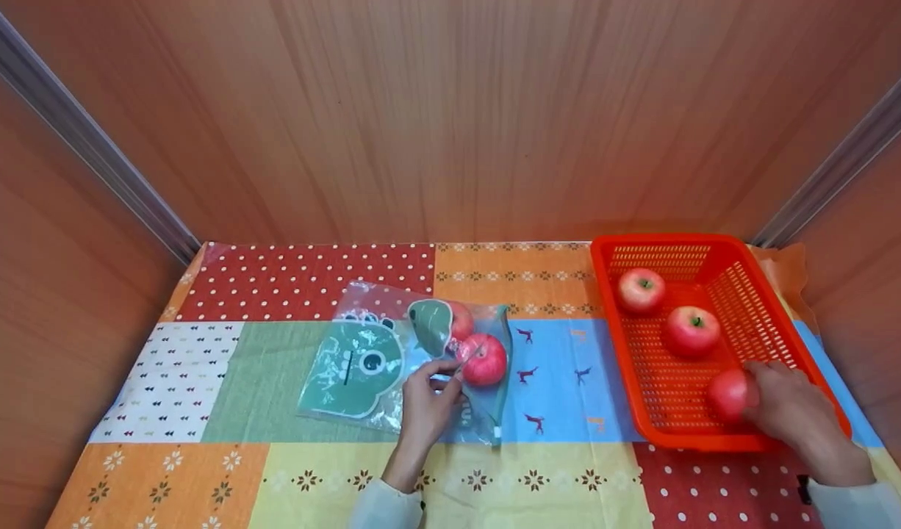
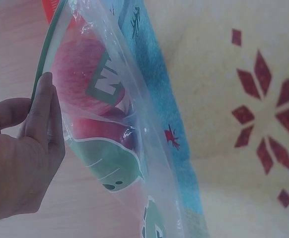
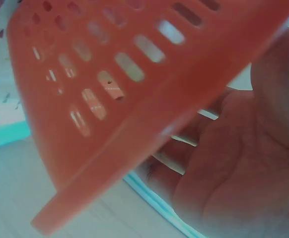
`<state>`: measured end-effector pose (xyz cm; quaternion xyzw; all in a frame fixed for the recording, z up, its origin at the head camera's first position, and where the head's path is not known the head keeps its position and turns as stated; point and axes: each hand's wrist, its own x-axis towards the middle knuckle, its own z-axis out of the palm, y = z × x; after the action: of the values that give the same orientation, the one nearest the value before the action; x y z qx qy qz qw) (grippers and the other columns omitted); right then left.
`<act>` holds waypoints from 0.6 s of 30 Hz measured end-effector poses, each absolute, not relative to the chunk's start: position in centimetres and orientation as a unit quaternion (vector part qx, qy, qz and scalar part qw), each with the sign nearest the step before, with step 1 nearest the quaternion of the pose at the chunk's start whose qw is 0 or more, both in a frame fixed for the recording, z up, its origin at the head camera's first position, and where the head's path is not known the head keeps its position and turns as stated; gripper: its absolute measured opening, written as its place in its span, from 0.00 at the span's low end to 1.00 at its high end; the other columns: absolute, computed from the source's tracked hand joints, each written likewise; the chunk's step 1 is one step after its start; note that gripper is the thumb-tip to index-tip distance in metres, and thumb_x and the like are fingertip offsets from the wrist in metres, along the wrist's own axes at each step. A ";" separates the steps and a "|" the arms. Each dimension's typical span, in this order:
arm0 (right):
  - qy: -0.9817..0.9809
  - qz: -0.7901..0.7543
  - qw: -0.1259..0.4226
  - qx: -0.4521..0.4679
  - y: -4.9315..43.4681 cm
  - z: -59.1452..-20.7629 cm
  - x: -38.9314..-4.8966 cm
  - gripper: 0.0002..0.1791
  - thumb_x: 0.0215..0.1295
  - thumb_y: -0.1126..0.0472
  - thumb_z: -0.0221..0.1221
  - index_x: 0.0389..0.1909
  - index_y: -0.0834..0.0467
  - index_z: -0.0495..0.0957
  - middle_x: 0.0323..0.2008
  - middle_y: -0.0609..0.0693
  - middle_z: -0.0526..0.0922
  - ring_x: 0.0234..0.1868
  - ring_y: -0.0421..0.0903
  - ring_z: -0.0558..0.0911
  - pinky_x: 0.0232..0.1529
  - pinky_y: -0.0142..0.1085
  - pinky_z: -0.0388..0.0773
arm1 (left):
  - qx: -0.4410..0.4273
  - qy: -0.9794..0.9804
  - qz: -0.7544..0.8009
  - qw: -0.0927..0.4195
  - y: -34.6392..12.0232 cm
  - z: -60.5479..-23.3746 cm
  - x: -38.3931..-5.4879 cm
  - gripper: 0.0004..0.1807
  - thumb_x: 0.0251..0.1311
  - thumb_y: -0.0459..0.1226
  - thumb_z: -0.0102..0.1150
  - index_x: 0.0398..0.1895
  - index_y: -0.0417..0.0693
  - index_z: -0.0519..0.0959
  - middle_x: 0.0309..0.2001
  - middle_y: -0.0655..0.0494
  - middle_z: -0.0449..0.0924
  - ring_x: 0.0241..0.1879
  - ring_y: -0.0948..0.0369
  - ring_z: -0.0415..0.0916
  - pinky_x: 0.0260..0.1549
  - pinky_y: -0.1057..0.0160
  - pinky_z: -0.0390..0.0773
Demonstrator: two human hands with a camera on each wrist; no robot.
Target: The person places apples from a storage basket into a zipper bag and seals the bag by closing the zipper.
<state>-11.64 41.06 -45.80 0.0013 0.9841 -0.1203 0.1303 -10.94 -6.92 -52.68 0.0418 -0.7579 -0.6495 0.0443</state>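
Observation:
My left hand [image 1: 430, 404] pinches the green-edged rim of a clear zip bag [image 1: 392, 422] with a cartoon print. Inside the bag are two red apples, the nearer apple [image 1: 483, 360] close to its right-hand opening. In the left wrist view, thumb and fingers [image 2: 44, 99] meet at the green strip [image 2: 47, 47], beside the apples. Over at the right, my right hand [image 1: 792, 408] reaches into an orange-red plastic basket [image 1: 634, 397] and grips an apple [image 1: 730, 395] from its right side. The basket wall [image 3: 149, 99] hides the fingertips and that apple in the right wrist view.
Two more apples lie in the basket, one apple [image 1: 641, 289] at the back left and another apple [image 1: 693, 330] near the middle. A patchwork cloth [image 1: 539, 477] covers the table. Wood-grain panels [image 1: 450, 132] enclose it at the back and both sides.

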 end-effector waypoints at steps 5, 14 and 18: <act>0.983 -0.129 0.132 -0.010 40.7 -45.7 -11.7 0.36 0.56 0.64 0.73 0.61 0.78 0.70 0.48 0.76 0.72 0.47 0.72 0.70 0.40 0.66 0.84 | 0.039 -0.752 -0.656 0.047 -6.9 -52.7 -10.9 0.11 0.66 0.26 0.65 0.50 0.31 0.86 0.45 0.39 0.86 0.32 0.47 0.87 0.30 0.61 0.89; 0.980 -0.153 0.122 -0.021 40.3 -45.7 -12.0 0.35 0.54 0.66 0.76 0.58 0.78 0.72 0.48 0.75 0.75 0.46 0.71 0.73 0.44 0.66 0.83 | 0.038 -0.748 -0.661 0.050 -6.9 -52.8 -11.0 0.10 0.66 0.25 0.64 0.49 0.30 0.86 0.44 0.39 0.86 0.31 0.50 0.87 0.29 0.61 0.89; 0.983 -0.148 0.107 -0.028 40.1 -46.0 -12.0 0.34 0.50 0.65 0.78 0.54 0.76 0.74 0.43 0.71 0.76 0.43 0.68 0.73 0.40 0.62 0.83 | 0.039 -0.752 -0.657 0.049 -6.9 -52.8 -11.0 0.10 0.66 0.25 0.65 0.49 0.30 0.85 0.44 0.39 0.86 0.30 0.49 0.87 0.29 0.60 0.90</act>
<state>-12.02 40.06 -46.03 -0.0281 0.9827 -0.1480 0.1074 -11.04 -6.90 -52.79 0.0394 -0.7517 -0.6565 0.0487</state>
